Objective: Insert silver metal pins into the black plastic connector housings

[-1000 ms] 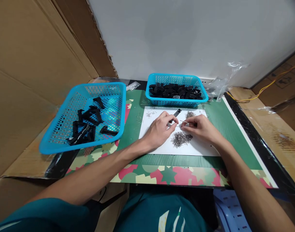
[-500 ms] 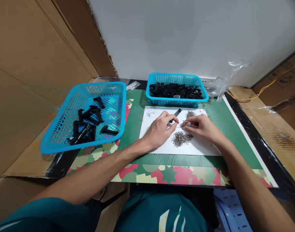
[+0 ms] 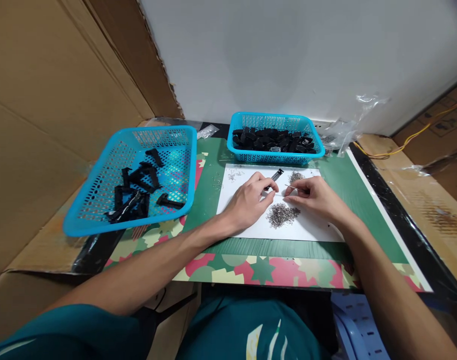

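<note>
My left hand (image 3: pixel 251 200) rests on the white paper (image 3: pixel 243 231), its fingers closed around a narrow black plastic part (image 3: pixel 278 174) whose far end sticks out beyond them. Across from it, my right hand (image 3: pixel 311 194) pinches a thin metal pin (image 3: pixel 290 187) between thumb and fingers. A small gap separates the two hands. Just below them lies a heap of tiny metal pieces (image 3: pixel 283 215), and a smaller pile of metal pieces (image 3: pixel 296 177) sits behind the right hand. What the left fingertips touch is partly hidden.
At the left stands a blue basket (image 3: pixel 193 172) with several black plastic parts. Behind the paper, another blue basket (image 3: pixel 275 158) holds many small black pieces. Scattered metal bits (image 3: pixel 234 175) lie on the paper's upper left. Clear plastic bags (image 3: pixel 339 135) lie at the back right.
My right hand has shifted slightly to the right, away from the left hand, with the pin still pinched. The left hand keeps its hold on the black plastic part.
</note>
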Motion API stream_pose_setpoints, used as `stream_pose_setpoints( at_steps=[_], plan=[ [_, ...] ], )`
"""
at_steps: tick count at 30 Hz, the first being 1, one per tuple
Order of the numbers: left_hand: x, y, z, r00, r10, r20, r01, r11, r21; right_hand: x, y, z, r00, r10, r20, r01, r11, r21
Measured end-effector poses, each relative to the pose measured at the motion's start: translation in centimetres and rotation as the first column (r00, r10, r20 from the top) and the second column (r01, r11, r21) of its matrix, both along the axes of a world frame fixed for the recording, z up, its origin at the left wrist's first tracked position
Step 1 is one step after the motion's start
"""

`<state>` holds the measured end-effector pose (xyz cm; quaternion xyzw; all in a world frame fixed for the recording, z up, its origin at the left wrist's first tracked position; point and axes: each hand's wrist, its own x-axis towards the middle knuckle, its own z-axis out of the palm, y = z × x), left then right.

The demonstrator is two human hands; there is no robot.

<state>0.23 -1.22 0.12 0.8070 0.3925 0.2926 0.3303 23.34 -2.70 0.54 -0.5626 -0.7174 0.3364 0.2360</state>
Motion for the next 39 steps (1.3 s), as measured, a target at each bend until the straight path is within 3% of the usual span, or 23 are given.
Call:
stream_pose_setpoints(
  at_steps=[9, 19, 28, 39],
  plan=[
    [0.0, 0.0, 0.2, 1.0, -0.009, -0.011, 0.009, 1.0, -0.006, 0.1, -0.1, -0.1, 0.996, 0.037, 0.083, -0.043, 0.996, 0.072],
    [-0.1, 0.0, -0.1, 1.0, -0.015, -0.018, 0.015, 1.0, 0.015, 0.2, -0.4, -0.3, 0.981, 0.087, 0.174, -0.099, 0.993, 0.064],
    [0.0, 0.0, 0.2, 0.999, -0.052, 0.015, 0.052, 0.999, -0.002, -0.8, -0.8, 0.5, 0.993, 0.097, -0.064, -0.086, 0.984, 0.153],
    [0.0, 0.1, 0.3, 0.994, -0.078, 0.071, 0.079, 0.997, -0.005, -1.4, -1.3, 0.9, 0.991, 0.042, -0.131, -0.013, 0.977, 0.212]
  ],
)
